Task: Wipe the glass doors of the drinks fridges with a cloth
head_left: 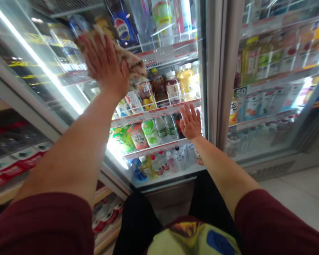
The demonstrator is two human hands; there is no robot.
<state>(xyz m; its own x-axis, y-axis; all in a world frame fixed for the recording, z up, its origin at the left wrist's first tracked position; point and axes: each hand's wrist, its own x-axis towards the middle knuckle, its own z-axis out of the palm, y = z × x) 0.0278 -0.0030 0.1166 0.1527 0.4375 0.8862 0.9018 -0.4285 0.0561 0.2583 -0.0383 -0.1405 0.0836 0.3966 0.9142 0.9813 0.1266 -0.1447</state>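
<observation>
My left hand (106, 65) presses a patterned brown and cream cloth (131, 60) flat against the upper part of a glass fridge door (164, 180). The cloth spreads out under the palm and past the thumb, slightly blurred. Lower and to the right, my right hand (191, 122) rests with spread fingers on the same glass, near the door's right frame, holding nothing. Behind the pane stand rows of bottled drinks, among them a Pepsi bottle (122, 26) just right of the cloth and a green-labelled bottle (150, 131).
To the right is a second glass-doored fridge (263, 102) with bottles and cartons. On the left, wooden shelves (5, 198) hold red and white packages (21, 161). A bright light strip (42, 63) runs along the door's left side. Pale tiled floor (295, 184) shows at lower right.
</observation>
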